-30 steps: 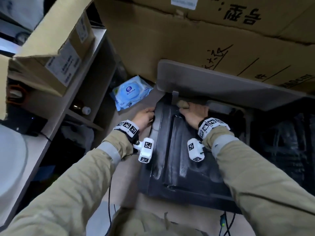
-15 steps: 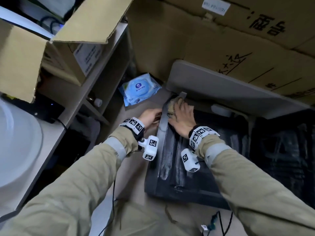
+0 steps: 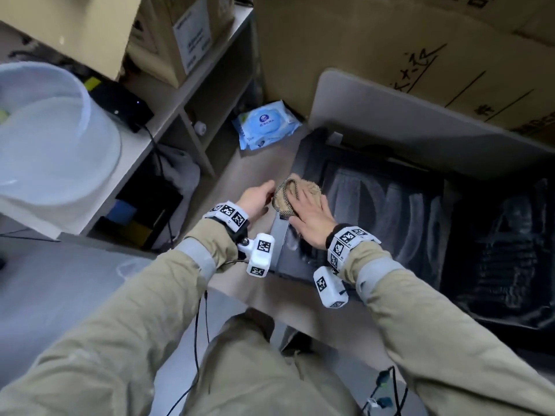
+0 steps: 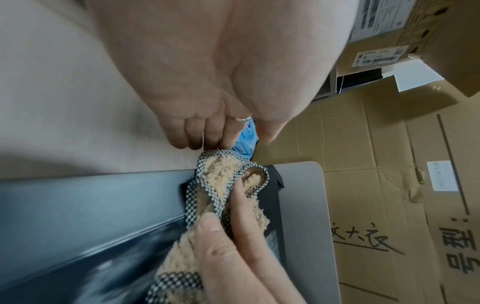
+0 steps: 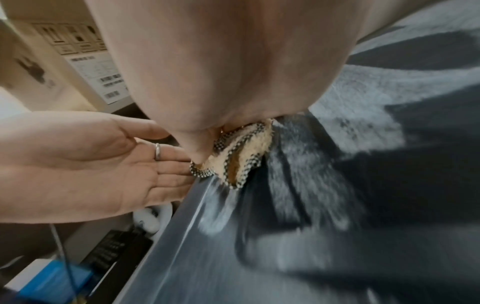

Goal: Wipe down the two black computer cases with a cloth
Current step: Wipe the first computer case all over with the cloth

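At about nine o'clock of the cloth, the left hand [image 3: 255,199] lies open with straight fingers [image 5: 171,162] against the left edge of the near black computer case [image 3: 375,223], steadying it and holding nothing. The right hand [image 3: 312,220] presses the tan cloth [image 3: 285,196] onto the case's left rim, fingers [image 4: 241,205] curled into its folds. To wipe well, I'd keep the cloth flat and overlap strokes toward three o'clock, where the second case [image 3: 504,250] waits, dusty
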Motion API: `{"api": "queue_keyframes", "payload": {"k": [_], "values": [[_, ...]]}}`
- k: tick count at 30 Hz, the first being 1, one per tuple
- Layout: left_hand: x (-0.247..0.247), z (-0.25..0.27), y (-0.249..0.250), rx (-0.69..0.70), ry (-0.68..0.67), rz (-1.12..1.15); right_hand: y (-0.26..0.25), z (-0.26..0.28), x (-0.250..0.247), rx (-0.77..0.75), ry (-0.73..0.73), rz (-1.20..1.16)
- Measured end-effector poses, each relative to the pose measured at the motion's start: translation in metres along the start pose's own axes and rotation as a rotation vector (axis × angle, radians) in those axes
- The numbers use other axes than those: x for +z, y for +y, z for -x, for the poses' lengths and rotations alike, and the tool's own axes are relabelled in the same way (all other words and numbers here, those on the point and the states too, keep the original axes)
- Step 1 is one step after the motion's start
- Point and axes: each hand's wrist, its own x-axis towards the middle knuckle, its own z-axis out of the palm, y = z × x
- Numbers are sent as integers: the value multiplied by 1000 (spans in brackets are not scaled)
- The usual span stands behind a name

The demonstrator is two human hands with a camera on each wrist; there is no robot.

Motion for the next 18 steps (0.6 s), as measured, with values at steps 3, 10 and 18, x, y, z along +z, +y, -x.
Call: {"api": "queue_keyframes", "payload": {"k": [3,10,18], "values": [[2,22,-33,-8,-29,85,-8,24,18,-40,4,-7],[11,39,-52,77,74,45,-5,66,41,-163,-53,38],[18,35,-39,83,52,-102,14,71,33,-168,-19,131]]}}
